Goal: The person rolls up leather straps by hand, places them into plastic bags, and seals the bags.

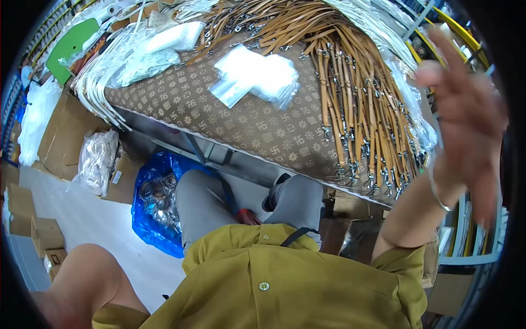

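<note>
My right hand is raised at the right side, close to the camera and blurred by motion. Its fingers are apart and nothing shows in them. Behind and below it hang many tan leather straps with metal clasps, draped over the patterned table cover. A pile of clear plastic bags lies on the cover, apart from my hand. On the left, my bent left arm reaches the lower edge of view, and the hand itself is out of sight.
A blue plastic bag of shiny round items stands by my legs. Cardboard boxes and a plastic-wrapped bundle sit to the left. White straps hang off the table's left end. A shelf rack stands right.
</note>
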{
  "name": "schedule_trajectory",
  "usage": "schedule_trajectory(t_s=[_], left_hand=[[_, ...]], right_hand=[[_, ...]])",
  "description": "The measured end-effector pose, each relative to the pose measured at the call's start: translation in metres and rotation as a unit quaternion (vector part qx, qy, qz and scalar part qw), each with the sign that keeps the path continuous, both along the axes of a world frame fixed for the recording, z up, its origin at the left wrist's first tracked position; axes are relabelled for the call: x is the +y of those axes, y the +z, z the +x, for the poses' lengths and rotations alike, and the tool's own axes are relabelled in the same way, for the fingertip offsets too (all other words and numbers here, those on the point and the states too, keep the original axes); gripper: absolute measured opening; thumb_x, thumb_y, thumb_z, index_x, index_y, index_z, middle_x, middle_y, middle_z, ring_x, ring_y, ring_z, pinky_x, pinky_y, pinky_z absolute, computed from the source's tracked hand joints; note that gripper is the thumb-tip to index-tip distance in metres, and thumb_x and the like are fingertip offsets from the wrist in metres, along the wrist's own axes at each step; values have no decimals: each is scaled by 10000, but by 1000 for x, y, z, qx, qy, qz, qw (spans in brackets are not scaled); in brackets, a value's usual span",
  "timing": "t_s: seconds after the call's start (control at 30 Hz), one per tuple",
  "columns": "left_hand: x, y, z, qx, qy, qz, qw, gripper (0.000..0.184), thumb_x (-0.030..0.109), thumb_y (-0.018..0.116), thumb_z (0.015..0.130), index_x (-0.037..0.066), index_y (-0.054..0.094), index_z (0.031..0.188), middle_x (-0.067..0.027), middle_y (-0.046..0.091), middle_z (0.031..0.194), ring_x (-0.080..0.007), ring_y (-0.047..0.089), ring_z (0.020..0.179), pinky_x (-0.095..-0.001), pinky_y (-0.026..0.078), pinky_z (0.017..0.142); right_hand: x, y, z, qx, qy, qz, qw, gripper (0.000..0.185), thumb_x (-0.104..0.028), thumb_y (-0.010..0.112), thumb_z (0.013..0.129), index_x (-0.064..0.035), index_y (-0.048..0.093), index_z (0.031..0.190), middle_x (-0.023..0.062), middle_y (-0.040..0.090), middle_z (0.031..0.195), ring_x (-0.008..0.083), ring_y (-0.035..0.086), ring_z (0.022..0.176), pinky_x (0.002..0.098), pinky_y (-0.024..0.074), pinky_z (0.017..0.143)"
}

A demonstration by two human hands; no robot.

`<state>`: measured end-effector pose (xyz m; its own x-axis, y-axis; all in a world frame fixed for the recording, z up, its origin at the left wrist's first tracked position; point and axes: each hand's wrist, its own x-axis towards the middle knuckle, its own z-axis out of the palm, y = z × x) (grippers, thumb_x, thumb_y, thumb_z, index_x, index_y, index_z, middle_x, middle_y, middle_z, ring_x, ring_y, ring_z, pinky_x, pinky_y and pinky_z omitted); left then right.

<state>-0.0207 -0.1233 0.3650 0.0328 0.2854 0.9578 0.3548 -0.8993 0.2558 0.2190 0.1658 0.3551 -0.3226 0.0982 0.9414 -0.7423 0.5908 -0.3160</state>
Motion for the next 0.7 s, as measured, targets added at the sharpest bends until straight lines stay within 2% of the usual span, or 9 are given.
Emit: schedule_trajectory(t_s=[0.7], left_hand=[[19,-14,3,0,-33,16,999,482,234,696,760,87,479,1164,-39,543,942,-147,569,756,-264,473,594]], right_hand=[[-19,8,21,24,-16,24,999,475,-110,577,808,69,367,1194,144,588,1018,196,580,753,265,460,673]])
